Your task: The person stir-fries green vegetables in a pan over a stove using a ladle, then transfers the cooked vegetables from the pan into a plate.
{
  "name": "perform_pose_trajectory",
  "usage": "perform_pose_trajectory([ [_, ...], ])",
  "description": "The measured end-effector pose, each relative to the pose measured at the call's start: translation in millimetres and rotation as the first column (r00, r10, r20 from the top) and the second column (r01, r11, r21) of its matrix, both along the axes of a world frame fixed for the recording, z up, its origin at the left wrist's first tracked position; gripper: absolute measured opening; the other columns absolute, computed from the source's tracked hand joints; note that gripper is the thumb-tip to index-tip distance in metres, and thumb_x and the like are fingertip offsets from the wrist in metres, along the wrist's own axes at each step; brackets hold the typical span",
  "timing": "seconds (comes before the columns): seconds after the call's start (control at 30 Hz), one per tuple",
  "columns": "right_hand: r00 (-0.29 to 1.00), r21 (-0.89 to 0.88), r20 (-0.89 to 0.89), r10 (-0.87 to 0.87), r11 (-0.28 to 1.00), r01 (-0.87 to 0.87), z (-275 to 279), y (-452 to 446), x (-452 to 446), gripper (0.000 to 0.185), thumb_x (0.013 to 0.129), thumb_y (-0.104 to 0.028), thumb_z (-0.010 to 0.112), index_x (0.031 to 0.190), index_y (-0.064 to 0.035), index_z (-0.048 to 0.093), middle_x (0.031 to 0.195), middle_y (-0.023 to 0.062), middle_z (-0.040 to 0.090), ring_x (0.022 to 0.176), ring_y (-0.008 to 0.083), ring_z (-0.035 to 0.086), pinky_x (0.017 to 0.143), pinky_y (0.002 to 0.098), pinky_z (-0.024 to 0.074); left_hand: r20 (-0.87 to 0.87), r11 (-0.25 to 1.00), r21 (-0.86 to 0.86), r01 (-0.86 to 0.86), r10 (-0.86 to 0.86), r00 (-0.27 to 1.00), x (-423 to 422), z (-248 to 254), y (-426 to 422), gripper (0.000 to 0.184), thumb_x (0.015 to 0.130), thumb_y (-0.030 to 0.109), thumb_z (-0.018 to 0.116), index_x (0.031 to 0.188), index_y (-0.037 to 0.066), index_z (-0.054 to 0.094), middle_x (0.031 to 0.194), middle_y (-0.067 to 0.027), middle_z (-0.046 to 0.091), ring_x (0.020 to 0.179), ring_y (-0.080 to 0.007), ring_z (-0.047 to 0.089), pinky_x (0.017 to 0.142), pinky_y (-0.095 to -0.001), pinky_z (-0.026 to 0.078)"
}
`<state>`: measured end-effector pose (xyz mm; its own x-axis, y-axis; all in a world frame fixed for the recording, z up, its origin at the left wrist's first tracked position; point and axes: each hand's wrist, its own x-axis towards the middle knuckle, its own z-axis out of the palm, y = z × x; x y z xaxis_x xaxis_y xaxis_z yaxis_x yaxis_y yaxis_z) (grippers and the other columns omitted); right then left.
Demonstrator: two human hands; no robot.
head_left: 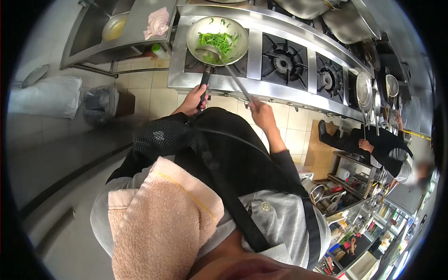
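- at the left end of the stove (255, 50), the pan (192, 39) has all the action: a loose heap of chopped greens (227, 44) across its middle, a few bits up on the far wall!
- left hand (192, 101), closed round the black pan handle (205, 83), a proper grip.
- right hand (262, 114), wrapped on the end of the ladle (235, 77), its bowl right down among the greens.
- so what's done? greens chopped, greens in the pan, ladle in among them: 3 boxes ticked.
- how far along? mid-cook, i'd judge; the colour is bright, but any flame under the pan is hidden, so no call on the heat.
- what's left? no dished-up greens in sight, so finishing and dishing out look undone.
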<state>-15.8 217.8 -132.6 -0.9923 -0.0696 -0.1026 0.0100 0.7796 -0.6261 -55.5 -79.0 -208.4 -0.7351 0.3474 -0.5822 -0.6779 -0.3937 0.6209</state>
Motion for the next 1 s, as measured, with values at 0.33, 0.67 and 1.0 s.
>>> perform_pose_trajectory([
  [0.33,0.998,-0.023,-0.048,0.046,0.999,-0.047,-2,-5,-68,0.036,0.098,-0.026,0.054,0.129,-0.0088,0.059,0.093,0.0286,0.067,0.091,0.0472,0.065,0.077,0.0496,0.0518,-0.038,0.980,-0.186,-0.077,0.071,0.997,5,3,6,0.048,0.103,0.048,0.045,0.120,0.006,0.058,0.073,-0.0025,0.057,0.052,-0.0129,0.054,0.047,-0.0291,0.046],
  [0.67,0.994,-0.093,0.059,-0.096,0.991,0.101,-6,7,-59,0.042,0.099,-0.028,0.056,0.133,-0.0030,0.058,0.097,0.0263,0.070,0.096,0.0416,0.068,0.082,0.0433,0.0527,0.036,0.988,-0.140,-0.066,0.072,0.997,9,1,3,0.052,0.102,0.055,0.043,0.118,0.008,0.059,0.070,-0.0011,0.054,0.051,-0.0113,0.049,0.045,-0.0280,0.039],
  [1.0,0.996,-0.104,0.037,0.084,0.991,-0.080,4,-5,-44,0.042,0.098,-0.025,0.057,0.135,-0.0043,0.056,0.098,0.0292,0.068,0.097,0.0432,0.067,0.082,0.0472,0.0519,0.026,0.982,-0.174,-0.067,0.073,0.997,9,3,5,0.053,0.101,0.056,0.043,0.118,0.009,0.059,0.068,0.0002,0.052,0.051,-0.0102,0.046,0.044,-0.0261,0.036],
])
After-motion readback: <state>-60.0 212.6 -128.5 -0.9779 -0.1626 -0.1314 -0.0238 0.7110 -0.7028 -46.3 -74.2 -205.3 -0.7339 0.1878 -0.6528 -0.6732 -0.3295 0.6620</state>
